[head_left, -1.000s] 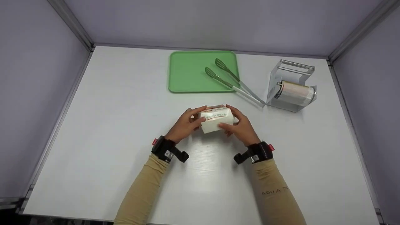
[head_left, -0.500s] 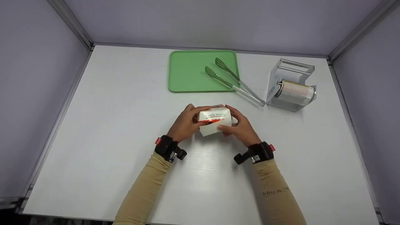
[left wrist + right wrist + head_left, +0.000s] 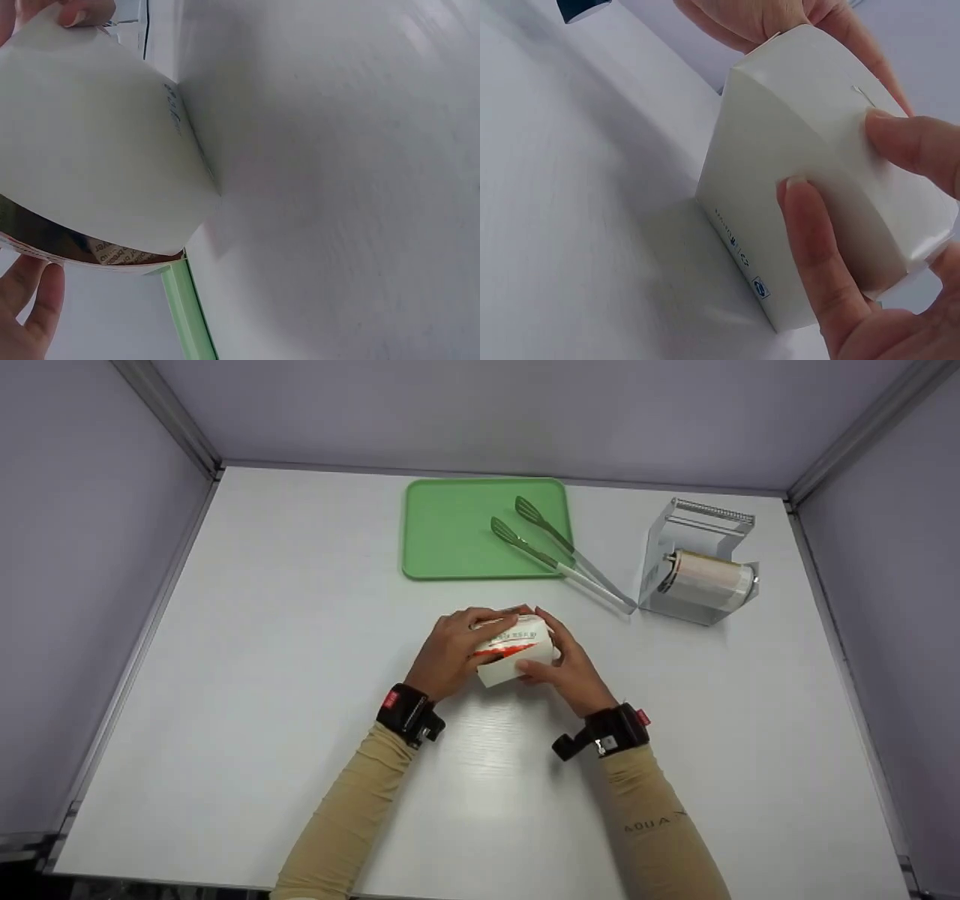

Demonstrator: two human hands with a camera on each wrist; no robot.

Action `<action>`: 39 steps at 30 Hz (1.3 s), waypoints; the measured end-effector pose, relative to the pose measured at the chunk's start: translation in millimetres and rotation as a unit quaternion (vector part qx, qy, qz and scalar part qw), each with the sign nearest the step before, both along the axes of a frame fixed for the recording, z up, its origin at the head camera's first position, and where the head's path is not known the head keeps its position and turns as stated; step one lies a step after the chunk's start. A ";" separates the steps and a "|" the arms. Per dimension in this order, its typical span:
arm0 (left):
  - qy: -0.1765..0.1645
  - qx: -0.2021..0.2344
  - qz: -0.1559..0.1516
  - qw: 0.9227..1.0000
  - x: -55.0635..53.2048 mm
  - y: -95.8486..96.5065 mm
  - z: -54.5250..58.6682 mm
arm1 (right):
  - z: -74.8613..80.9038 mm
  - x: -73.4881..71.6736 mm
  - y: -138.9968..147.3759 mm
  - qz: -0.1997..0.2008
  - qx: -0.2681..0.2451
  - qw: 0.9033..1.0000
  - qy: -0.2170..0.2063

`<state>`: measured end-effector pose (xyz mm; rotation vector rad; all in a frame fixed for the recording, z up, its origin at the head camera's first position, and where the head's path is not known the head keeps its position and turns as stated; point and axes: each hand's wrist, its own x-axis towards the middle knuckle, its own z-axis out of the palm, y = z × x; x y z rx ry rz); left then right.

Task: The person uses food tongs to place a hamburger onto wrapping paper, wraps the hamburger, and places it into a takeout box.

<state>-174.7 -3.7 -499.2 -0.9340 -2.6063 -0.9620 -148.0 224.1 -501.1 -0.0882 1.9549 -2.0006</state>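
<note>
A white paper takeaway box [image 3: 504, 666] with red print sits on the table between both hands. My left hand [image 3: 444, 656] grips its left side, fingers across the top and thumb on the near side. From the right, my right hand [image 3: 570, 679] holds it, thumb on the near face. The left wrist view shows a gap along the box's edge, with printed paper [image 3: 127, 253] inside; the rest of the contents are hidden. In the right wrist view, right-hand fingers press two faces of the box [image 3: 772, 142].
A green tray [image 3: 450, 529] lies at the back. Tongs [image 3: 592, 585] rest partly on it, arms spread, handle end towards the right. A clear holder with a roll [image 3: 709, 581] stands at the right. Walls border the white table [image 3: 262, 660].
My left hand has shifted right and over the top of the box. A red-edged strip has come into sight on the box's near side. The box has moved slightly left.
</note>
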 end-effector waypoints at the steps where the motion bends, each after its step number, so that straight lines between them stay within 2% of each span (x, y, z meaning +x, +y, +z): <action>1: 0.002 0.002 0.002 1.000 0.1 0.2 -0.2 | -0.2 -0.2 0.0 0.000 -0.007 1.000 -0.002; 12: 0.019 -0.001 0.003 1.000 -0.5 0.8 2.6 | -0.4 -0.9 0.9 -0.014 0.018 1.000 -0.003; 26: 0.054 -0.017 -0.004 0.998 0.3 4.2 5.7 | 0.7 2.4 -0.1 -0.028 -0.032 0.999 -0.022; 30: 0.064 -0.013 0.010 0.998 0.8 3.9 3.5 | 0.4 4.0 -1.7 -0.034 -0.044 0.998 -0.021; 35: 0.060 -0.018 0.031 0.998 2.0 4.1 2.0 | -0.2 5.5 -3.4 -0.039 -0.051 0.998 -0.020; 39: 0.067 -0.029 0.027 0.997 2.8 4.8 3.7 | 0.0 6.3 -3.6 -0.039 -0.054 0.998 -0.019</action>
